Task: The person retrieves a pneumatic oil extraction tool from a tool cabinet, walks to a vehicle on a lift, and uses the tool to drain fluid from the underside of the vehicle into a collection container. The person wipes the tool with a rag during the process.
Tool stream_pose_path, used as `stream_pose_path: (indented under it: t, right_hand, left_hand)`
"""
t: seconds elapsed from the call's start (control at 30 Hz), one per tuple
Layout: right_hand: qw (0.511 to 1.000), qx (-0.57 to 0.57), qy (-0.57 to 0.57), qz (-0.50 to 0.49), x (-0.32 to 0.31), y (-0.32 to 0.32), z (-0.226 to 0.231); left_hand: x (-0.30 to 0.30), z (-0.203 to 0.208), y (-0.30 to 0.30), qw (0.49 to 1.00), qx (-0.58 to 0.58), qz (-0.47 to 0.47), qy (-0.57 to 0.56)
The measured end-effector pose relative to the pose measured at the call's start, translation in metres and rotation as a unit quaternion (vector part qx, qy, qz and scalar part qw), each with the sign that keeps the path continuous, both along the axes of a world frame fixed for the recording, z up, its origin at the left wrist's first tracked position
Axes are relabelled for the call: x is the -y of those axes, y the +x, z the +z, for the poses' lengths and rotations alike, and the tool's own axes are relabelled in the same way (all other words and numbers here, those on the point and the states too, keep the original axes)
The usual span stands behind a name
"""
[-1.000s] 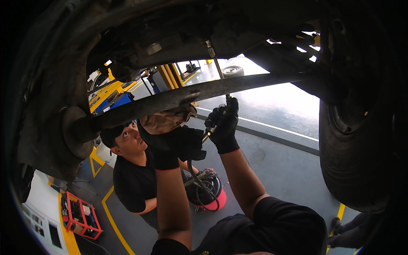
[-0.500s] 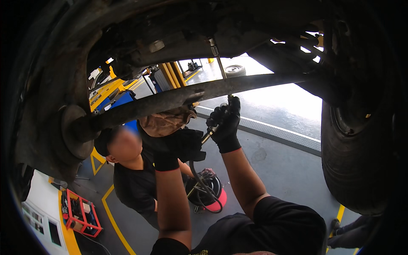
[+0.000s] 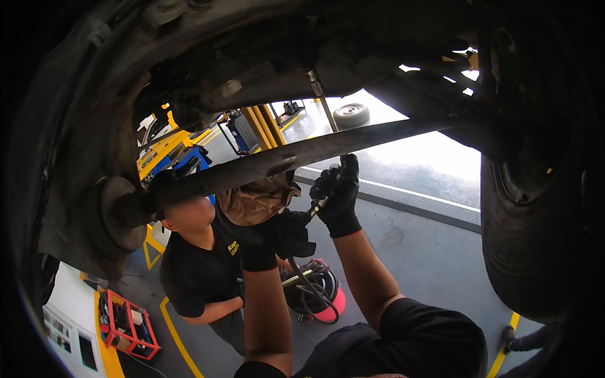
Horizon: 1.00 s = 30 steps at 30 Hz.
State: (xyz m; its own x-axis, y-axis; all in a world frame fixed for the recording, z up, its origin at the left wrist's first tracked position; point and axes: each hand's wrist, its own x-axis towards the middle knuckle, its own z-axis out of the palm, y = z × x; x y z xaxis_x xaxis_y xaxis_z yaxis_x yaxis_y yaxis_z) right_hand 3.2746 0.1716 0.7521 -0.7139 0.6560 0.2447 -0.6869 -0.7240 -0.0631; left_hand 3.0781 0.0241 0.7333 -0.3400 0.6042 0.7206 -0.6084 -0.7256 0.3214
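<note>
Steadiness first: probably best to keep the metal tool, clasped in curled right hand, aligned with the slim rod; cannot tell left hand's grip.

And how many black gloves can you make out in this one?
2: the right glove, closed around a metal tool; and the left glove, lower in the picture than the brown cloth. Any on the co-worker may be hidden.
</note>
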Motion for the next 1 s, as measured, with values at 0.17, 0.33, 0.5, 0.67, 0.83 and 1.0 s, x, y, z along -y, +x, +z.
stream_pose_path:
  t: [0.17,0.33,0.5,0.67,0.83,1.0]
  right_hand:
    - [1.000,-0.008,0.027,-0.010,-0.002,-0.002,-0.004]
    - [0.999,0.005,0.033,-0.021,-0.001,-0.001,-0.004]
    - [0.999,-0.016,0.031,-0.013,0.000,0.002,-0.002]
    - [0.999,0.020,0.017,-0.037,0.005,0.006,0.005]
    - [0.999,0.027,0.020,-0.043,0.007,0.007,0.006]
    - [0.999,0.018,0.036,-0.030,0.003,0.004,0.001]
  left_hand:
    - [0.007,0.036,0.042,0.994,-0.086,-0.071,-0.012]
    - [0.015,0.036,0.045,0.996,0.018,0.093,-0.009]
    - [0.013,0.026,0.040,0.990,-0.030,0.132,-0.040]
    - [0.014,0.028,0.045,0.973,-0.035,0.210,-0.087]
    - [0.014,0.026,0.039,0.995,-0.088,0.038,-0.013]
    - [0.018,0.029,0.042,0.928,-0.137,0.345,-0.041]
